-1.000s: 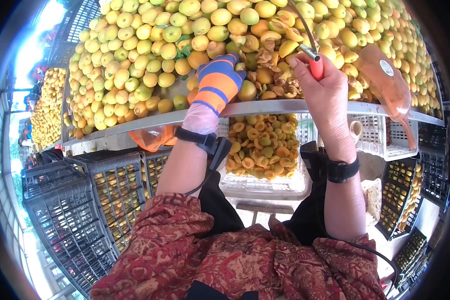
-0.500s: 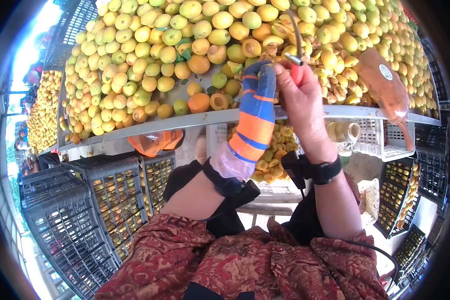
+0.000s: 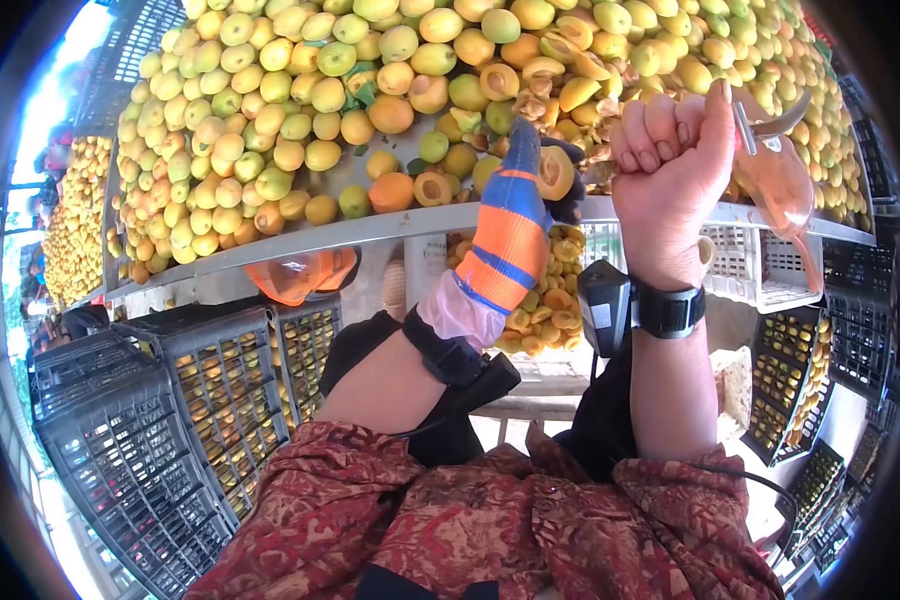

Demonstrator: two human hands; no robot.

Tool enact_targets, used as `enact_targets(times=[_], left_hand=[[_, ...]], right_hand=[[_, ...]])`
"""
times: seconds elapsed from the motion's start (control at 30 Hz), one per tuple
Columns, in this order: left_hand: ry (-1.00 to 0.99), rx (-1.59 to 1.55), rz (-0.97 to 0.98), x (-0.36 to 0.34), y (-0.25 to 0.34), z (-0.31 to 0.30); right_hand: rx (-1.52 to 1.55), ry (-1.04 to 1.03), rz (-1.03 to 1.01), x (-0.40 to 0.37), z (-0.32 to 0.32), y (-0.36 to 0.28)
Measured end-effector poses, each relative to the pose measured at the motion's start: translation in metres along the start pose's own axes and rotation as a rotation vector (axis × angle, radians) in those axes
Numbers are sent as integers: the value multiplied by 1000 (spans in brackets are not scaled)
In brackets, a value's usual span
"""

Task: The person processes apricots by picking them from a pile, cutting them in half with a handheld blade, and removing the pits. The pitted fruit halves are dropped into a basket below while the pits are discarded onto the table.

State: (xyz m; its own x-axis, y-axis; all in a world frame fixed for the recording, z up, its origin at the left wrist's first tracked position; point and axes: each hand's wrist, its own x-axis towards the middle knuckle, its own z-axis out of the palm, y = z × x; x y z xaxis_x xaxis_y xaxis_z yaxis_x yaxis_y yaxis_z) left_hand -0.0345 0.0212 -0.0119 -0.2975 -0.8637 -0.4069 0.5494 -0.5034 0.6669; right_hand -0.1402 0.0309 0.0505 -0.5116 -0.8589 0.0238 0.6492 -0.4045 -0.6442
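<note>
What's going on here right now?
The gloved left hand holds a cut fruit, its open face showing. The bare right hand grips a curved-bladed tool, apart from that fruit. Yellowish fruit covers much of the metal-edged table; cut pieces lie below its edge.

Color rundown, since it's kinda wild: the fruit pile up at 12 o'clock runs yellow to green with orangey bits, the halved fruit is yellow-orange with a tan hollow, and the glove is bright orange with blue bands and blue on the thumb. Down at 6 o'clock there's a shirt in deep red with a swirly tan print, plus plain black wrist straps higher up. Crates at 8 o'clock are black, the basket at 3 is white, and the knife blade is dull grey.
</note>
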Motion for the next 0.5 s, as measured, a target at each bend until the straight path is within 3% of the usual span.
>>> enact_targets(times=[0.07, 0.1, 0.33, 0.4, 0.47, 0.5], left_hand=[[-69, 48, -105, -5, 1, 2], [-8, 121, 16, -6, -5, 6], [8, 217, 1, -11, -10, 7], [15, 322, 168, -14, -9, 10], [18, 343, 202, -19, -9, 11], [24, 364, 235, -21, -9, 11]], right_hand=[[-16, -3, -10, -1, 1, 3], [-32, -5, -30, -2, 2, 6], [-244, -101, -144, -8, 7, 9], [-340, -120, -170, -10, 9, 12], [-365, -66, -188, -11, 10, 14], [-239, -44, -87, -11, 9, 13]])
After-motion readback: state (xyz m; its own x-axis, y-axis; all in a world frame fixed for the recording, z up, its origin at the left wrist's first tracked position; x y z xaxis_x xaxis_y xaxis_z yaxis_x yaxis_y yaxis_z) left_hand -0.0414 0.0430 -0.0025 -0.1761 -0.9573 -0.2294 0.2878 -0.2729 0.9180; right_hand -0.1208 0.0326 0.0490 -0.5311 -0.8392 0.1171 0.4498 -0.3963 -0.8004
